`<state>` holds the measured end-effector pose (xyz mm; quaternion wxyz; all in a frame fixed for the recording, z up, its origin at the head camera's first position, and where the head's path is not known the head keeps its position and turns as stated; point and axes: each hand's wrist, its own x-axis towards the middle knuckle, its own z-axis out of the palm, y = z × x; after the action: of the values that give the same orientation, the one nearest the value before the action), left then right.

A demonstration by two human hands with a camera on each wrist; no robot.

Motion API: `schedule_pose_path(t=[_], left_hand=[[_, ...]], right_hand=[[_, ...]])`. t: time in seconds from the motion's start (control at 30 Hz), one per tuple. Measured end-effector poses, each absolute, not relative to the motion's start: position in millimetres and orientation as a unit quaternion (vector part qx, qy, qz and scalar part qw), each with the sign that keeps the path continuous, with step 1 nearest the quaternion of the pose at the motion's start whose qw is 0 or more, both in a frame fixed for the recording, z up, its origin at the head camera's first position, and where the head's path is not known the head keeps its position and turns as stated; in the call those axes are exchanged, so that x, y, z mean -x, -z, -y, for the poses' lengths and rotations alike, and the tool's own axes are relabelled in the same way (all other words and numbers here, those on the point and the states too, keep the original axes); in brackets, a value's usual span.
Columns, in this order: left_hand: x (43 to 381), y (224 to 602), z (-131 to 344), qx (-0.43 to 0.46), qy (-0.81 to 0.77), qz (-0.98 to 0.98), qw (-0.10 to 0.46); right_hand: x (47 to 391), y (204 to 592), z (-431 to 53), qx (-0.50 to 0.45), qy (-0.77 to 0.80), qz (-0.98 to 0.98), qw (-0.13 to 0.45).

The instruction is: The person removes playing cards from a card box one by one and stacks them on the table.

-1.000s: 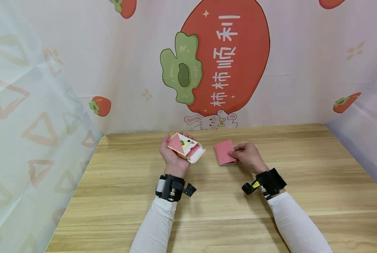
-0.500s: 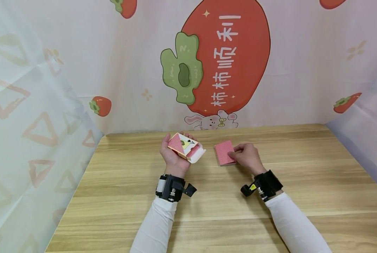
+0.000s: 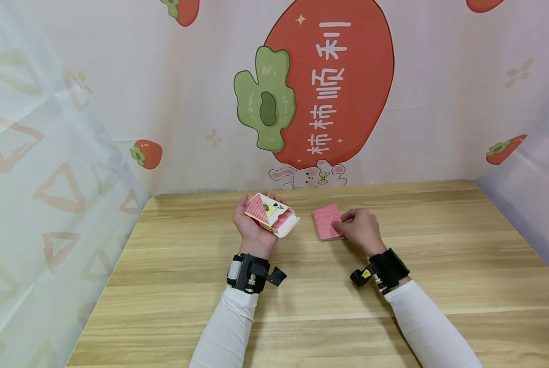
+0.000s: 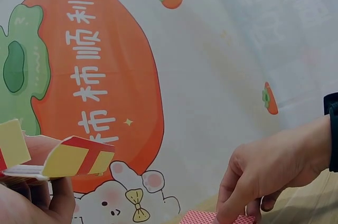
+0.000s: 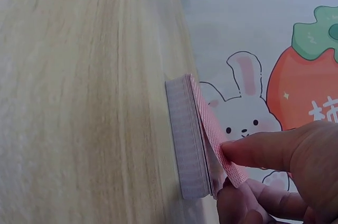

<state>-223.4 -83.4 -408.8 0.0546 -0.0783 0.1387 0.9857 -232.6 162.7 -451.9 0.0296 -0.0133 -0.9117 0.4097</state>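
Note:
My left hand (image 3: 256, 239) holds a playing-card box (image 3: 261, 208) palm up above the table. Its end flap hangs open, and red-backed cards show inside. To the right, a deck of playing cards (image 3: 325, 220) lies face down on the table. My right hand (image 3: 363, 230) pinches the deck's near right corner. In the right wrist view, thumb and fingers bend up the top card (image 5: 211, 123), apart from the stack (image 5: 187, 145) at that end. Whether it is one card or a few is unclear. The left wrist view shows the box's yellow and red flaps (image 4: 76, 158).
The wooden table (image 3: 311, 317) extends around both hands. A printed cloth (image 3: 201, 92) with persimmons and a rabbit hangs at its back edge. More cloth stands along the left and right sides. Black camera straps (image 3: 249, 273) sit on both wrists.
My right wrist has shifted slightly left, its fingers still at the same deck corner. The top card's near edge looks lower in the head view. My left hand and the box stay put.

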Motion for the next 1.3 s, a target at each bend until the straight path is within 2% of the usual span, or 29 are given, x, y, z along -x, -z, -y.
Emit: schedule_pose_path(t=[0.53, 1.3], left_hand=[[224.7, 409.0, 81.8, 0.084, -0.984, -0.152, 0.040], [223.1, 408.3, 81.5, 0.074, -0.985, -0.151, 0.048]], right_hand=[[232.7, 455.0, -160.5, 0.012, -0.384, 0.922, 0.043], [230.3, 453.0, -160.1, 0.019, -0.343, 0.938, 0.053]])
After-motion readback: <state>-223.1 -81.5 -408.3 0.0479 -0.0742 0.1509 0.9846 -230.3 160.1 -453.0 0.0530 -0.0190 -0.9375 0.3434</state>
